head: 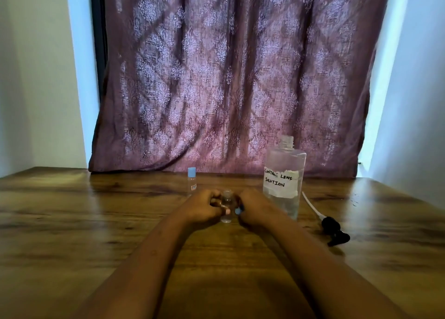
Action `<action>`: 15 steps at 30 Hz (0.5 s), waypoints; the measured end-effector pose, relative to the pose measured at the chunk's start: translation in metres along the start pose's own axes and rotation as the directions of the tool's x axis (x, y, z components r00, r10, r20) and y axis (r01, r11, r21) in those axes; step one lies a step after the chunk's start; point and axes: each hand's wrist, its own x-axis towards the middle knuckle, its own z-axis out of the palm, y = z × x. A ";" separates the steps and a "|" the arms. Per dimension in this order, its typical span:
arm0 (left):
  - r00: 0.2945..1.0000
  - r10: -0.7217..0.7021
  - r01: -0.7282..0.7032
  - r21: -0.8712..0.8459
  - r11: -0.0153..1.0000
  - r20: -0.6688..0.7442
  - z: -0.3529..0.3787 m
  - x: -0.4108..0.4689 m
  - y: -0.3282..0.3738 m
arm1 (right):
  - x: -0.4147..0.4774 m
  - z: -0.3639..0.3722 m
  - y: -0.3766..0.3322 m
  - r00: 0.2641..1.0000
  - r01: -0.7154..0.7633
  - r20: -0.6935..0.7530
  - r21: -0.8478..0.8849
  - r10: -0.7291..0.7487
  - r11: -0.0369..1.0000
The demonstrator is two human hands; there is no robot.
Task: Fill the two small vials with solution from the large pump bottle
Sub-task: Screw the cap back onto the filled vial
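A small clear vial [226,205] stands uncapped on the wooden table [96,222], between my two hands. My left hand [204,206] grips its left side. My right hand [252,209] is closed around a small blue cap [238,210] just right of the vial. A second vial [192,180] with a blue cap stands upright behind my left hand. The large clear bottle [285,179], labelled contact lens solution, stands open at the right with liquid inside. Its black pump head [333,229] with a white tube lies on the table to the bottle's right.
A patterned purple curtain [228,78] hangs behind the table's far edge. White walls [36,78] flank it on both sides. My forearms stretch across the middle of the table.
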 end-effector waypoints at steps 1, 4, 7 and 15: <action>1.000 -0.005 0.005 0.005 1.000 -0.003 0.000 0.001 -0.001 | -0.001 0.001 0.002 1.000 -0.010 -0.028 0.065 0.012 0.998; 1.000 -0.024 0.024 -0.003 1.000 0.002 0.000 0.001 0.000 | -0.002 -0.002 0.010 0.985 0.007 -0.172 0.195 0.027 0.981; 1.000 -0.024 0.024 -0.017 1.000 0.007 -0.001 0.001 -0.001 | 0.000 -0.006 0.011 0.942 0.108 -0.335 0.405 0.037 0.908; 0.999 -0.030 0.031 -0.042 0.999 0.026 -0.001 -0.003 0.005 | -0.013 -0.007 -0.018 0.953 0.212 -0.302 0.736 0.032 0.643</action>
